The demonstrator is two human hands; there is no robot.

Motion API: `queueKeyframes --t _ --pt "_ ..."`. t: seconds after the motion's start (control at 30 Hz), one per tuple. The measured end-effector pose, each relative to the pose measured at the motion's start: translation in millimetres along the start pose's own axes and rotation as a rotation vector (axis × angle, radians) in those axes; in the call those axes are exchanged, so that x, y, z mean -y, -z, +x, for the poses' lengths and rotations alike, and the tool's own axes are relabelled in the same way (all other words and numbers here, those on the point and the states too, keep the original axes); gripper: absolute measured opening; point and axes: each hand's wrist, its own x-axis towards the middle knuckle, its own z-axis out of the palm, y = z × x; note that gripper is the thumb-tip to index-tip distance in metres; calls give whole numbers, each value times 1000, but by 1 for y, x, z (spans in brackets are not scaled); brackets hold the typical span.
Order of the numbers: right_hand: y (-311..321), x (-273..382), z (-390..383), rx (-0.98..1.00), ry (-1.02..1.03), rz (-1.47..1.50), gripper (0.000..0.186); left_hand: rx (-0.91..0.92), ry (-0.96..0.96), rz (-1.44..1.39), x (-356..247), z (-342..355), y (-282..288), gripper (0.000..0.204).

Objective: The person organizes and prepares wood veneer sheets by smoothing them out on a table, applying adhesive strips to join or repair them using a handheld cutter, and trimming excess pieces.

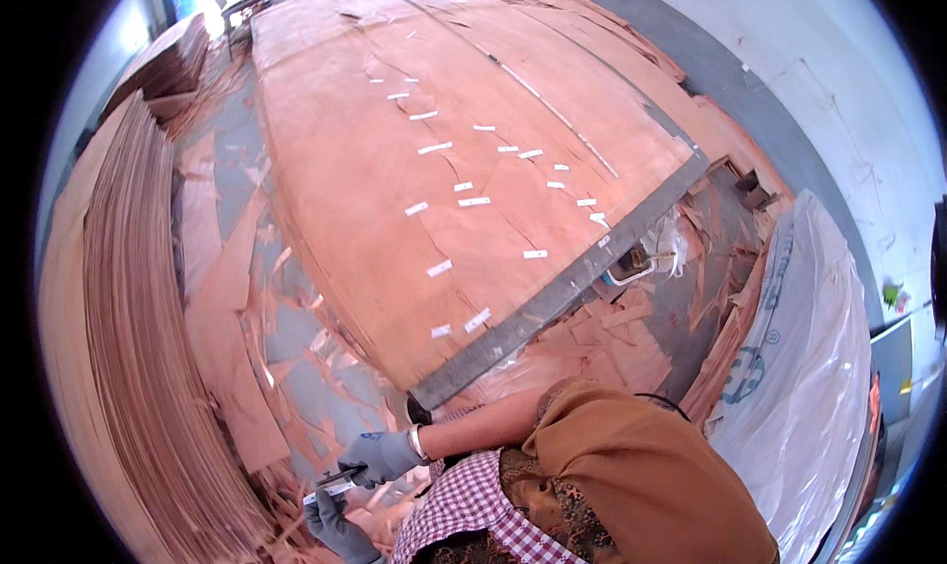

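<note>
My right hand (pixel 383 457), in a grey glove, reaches across to the lower left, its fingers closed around a thin dark tool (pixel 345 476). I cannot make out the tool's exact kind. Just below it, my left hand (pixel 340 532), also gloved in grey, pinches a small white strip (pixel 330 492) that lies against the tool's tip. Both hands are off the near left corner of a large stack of reddish wood veneer sheets (pixel 335 159). Several white tape pieces (pixel 477 320) stick to the top sheet, many across dark cracks.
A long thin rod (pixel 552 110) rests on the veneer. A tall veneer stack (pixel 128 298) stands at left, with torn scraps (pixel 227 307) on the floor beside it. A dark edge (pixel 513 322) borders the sheets' near side. White plastic sheeting (pixel 799 367) covers a pile at right.
</note>
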Motion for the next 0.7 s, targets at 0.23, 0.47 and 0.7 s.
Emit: queueKeyframes --t 0.23,0.47,0.7 --pt "42 -31 70 -107 -42 197 14 47 -513 451 -55 97 -12 22" --pt "114 -29 81 -498 256 -212 35 178 -248 -17 -102 187 -32 22" --pt "201 -32 42 -709 -146 361 30 375 -169 -303 -159 307 -69 28"
